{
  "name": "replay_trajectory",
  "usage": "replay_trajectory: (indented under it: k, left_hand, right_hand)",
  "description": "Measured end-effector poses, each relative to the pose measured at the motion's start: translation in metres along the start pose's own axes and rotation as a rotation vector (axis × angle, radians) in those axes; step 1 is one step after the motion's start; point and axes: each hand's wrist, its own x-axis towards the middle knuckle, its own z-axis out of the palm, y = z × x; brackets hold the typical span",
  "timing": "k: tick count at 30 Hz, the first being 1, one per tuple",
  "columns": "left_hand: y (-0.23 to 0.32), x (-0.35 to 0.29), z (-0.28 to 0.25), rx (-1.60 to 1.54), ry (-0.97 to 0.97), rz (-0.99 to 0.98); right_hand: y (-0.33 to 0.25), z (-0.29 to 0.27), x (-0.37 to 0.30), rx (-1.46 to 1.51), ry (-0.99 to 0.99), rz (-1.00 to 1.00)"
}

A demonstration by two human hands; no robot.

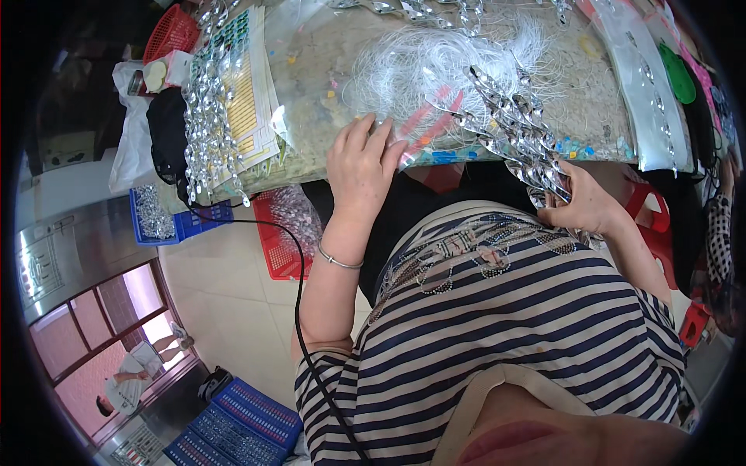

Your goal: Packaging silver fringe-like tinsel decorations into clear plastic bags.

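Observation:
My right hand (579,203) is closed around a bunch of shiny silver twisted strips (517,132) at the front edge of the table. The far ends of the bunch spread out over the tabletop. To the left, my left hand (360,167) lies on the table edge with its fingers stretched out and slightly apart, nothing in them. Beside its thumb is a flat, see-through piece with red and orange stripes (430,124); its kind I cannot make out. A tangled heap of clear, thin threads (443,66) lies beyond both hands.
More silver twisted strands (210,124) hang over the table's left end, by yellow printed sheets (252,116). A clear plastic sheet (649,93) with a strand covers the right end. Below stand a red basket (284,252) and a blue crate (183,225). A black cable (301,272) runs past my left arm.

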Motion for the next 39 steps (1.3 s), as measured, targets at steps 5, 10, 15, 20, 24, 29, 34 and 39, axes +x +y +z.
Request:
replay_trajectory:
  k: [5, 10, 15, 20, 24, 29, 34, 39]
  left_hand:
    - [-0.001, 0.001, 0.004, -0.065, 0.025, -0.073]
    - [-0.004, -0.001, 0.007, -0.06, 0.008, -0.113]
    - [0.003, 0.0, 0.006, -0.013, 0.026, -0.101]
    - [0.0, -0.003, 0.012, 0.026, 0.035, -0.091]
    - [-0.001, -0.005, 0.014, 0.088, 0.041, -0.031]
    - [0.001, -0.007, 0.016, 0.174, 0.059, 0.039]
    - [-0.004, -0.006, 0.009, 0.086, 0.027, 0.018]
    - [-0.009, -0.008, 0.004, -0.043, 0.045, -0.104]
  right_hand:
    - [0.001, -0.002, 0.001, -0.044, -0.017, -0.007]
    - [0.001, 0.0, 0.001, -0.02, -0.002, -0.012]
    - [-0.002, 0.0, -0.001, -0.037, -0.002, -0.003]
    - [-0.001, -0.001, 0.001, -0.023, -0.009, -0.002]
    - [0.001, -0.001, -0.001, 0.001, 0.009, -0.035]
    - [0.008, -0.002, 0.002, -0.012, 0.005, -0.049]
    - [0.006, -0.002, 0.0, -0.003, 0.004, -0.043]
    - [0.0, -0.003, -0.002, -0.011, -0.003, -0.032]
